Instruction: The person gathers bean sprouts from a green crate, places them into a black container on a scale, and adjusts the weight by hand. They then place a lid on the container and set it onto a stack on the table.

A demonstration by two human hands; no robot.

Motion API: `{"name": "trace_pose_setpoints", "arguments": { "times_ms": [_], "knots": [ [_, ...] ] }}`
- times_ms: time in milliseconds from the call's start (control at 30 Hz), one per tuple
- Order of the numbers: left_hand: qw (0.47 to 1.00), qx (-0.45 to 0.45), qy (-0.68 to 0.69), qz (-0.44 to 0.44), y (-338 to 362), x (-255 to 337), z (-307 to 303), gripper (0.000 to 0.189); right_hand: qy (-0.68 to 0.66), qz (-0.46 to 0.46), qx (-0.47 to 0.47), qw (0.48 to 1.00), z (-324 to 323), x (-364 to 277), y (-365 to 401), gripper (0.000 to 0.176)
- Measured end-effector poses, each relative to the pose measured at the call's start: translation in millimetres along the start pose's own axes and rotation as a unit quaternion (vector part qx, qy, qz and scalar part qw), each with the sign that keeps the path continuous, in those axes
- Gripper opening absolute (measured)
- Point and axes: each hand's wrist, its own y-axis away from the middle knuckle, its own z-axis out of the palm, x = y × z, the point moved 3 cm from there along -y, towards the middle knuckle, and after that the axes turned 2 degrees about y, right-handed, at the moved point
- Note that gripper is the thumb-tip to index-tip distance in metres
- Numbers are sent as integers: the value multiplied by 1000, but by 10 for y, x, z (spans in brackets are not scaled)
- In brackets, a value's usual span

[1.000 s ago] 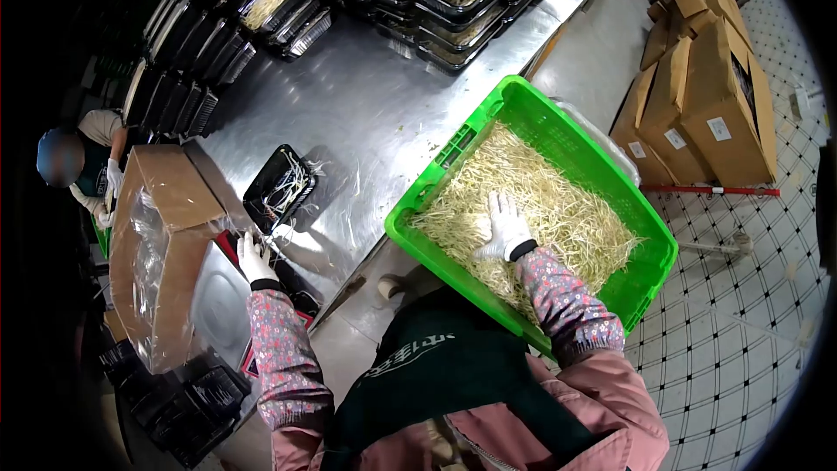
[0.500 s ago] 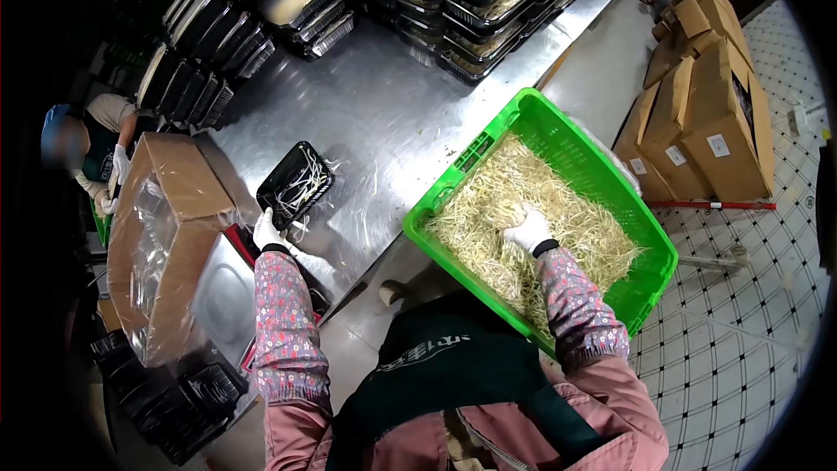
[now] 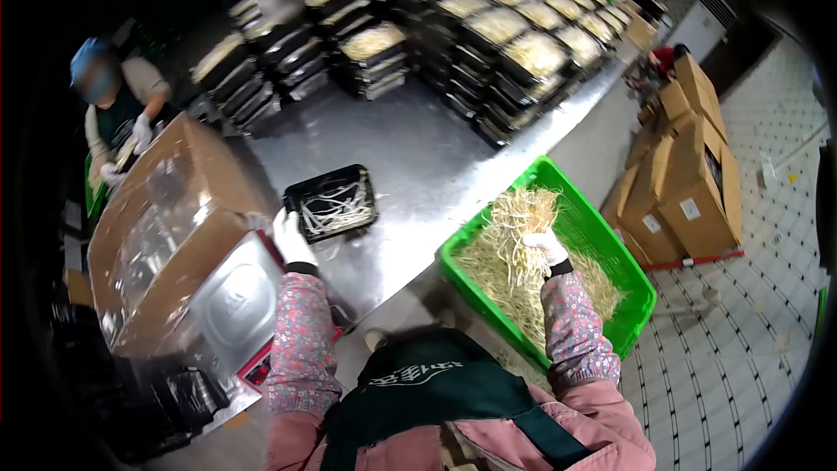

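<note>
A bunch of bean sprouts (image 3: 521,231) hangs above the green crate (image 3: 641,283), right of centre, clenched in the closed fingers of the right hand (image 3: 549,249). The left hand (image 3: 290,238) touches the near corner of a black tray (image 3: 332,202) on the worktop (image 3: 427,157); whether its fingers grip it cannot be told. That tray holds only a few strands, and filled trays (image 3: 488,26) are stacked beyond it. The white apron lettering (image 3: 417,372) is unreadable.
</note>
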Motion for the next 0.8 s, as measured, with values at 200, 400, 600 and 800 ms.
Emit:
{"name": "trace_pose_setpoints", "arguments": {
  "times_ms": [200,400,600,800],
  "knots": [
    [979,-88,-149,108,126,747,-525,44,242,-34,-349,905,2376,-292,-491,76],
    [949,-40,-271,158,386,992,-1239,49,742,-415,-313,424,4672,352,-113,26],
    [999,-16,-38,-5,402,750,-2334,45,659,-519,-406,363,5611,1479,204,22],
    [817,2,-528,232,586,1264,-2424,57,602,-505,-478,392,5771,2229,122,36]
  ]
}}
